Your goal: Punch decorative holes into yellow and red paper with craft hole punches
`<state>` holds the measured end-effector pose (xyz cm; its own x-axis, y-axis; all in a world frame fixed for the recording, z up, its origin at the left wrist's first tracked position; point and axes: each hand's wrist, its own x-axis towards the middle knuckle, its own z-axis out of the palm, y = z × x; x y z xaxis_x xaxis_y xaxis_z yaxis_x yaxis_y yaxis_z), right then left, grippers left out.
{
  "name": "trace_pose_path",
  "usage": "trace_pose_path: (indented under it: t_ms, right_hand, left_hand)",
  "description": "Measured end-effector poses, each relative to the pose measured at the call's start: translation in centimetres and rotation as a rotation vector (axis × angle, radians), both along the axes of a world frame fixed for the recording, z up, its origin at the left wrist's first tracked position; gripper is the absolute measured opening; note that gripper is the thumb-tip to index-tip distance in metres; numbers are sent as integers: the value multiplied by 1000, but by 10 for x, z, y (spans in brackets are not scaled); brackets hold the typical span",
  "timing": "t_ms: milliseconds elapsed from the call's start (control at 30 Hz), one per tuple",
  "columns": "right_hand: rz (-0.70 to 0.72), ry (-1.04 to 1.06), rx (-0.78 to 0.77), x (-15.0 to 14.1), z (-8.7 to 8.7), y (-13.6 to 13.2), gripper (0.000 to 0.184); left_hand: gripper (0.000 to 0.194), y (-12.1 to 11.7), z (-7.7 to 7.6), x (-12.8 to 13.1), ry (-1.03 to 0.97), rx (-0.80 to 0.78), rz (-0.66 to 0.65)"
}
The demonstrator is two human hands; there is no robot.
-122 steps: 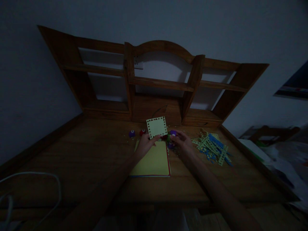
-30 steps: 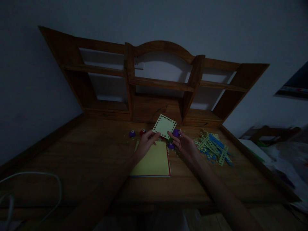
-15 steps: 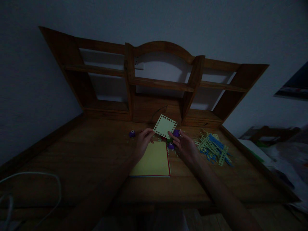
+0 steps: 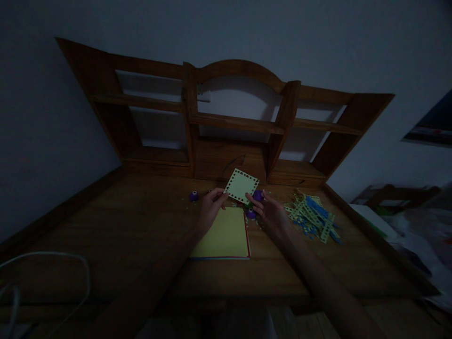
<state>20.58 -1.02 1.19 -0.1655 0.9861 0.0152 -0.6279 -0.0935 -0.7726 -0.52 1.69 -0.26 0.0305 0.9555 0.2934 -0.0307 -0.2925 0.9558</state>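
Observation:
Both my hands hold up a small pale-green paper square (image 4: 242, 185) with punched holes along its edges, tilted like a diamond above the wooden desk (image 4: 141, 226). My left hand (image 4: 211, 207) pinches its left corner. My right hand (image 4: 270, 212) has its fingertips on the lower right edge. Below them lies a stack of coloured paper with a yellow sheet on top (image 4: 223, 235). Small purple punches (image 4: 257, 195) sit just behind my right hand, and another purple punch (image 4: 193, 196) lies to the left.
A pile of green and blue punched paper strips (image 4: 312, 215) lies at the right of the desk. A wooden hutch with shelves (image 4: 236, 122) stands at the back. A white cable (image 4: 52, 263) loops at the lower left. The room is dim.
My left hand slid from the square's bottom edge to its left corner. The square has barely moved over the last second; four seconds ago it stood upright and my right hand was on the punches.

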Motion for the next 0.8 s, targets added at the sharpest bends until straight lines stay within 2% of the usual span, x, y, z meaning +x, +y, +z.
trace_pose_path:
  t_ms: [367, 800]
  right_hand:
    - [14, 27, 5, 1, -2, 2, 15]
    - [-12, 1, 37, -1, -1, 1, 13]
  left_hand:
    - [24, 1, 0, -2, 54, 9, 6]
    - [20, 0, 0, 1, 2, 4, -1]
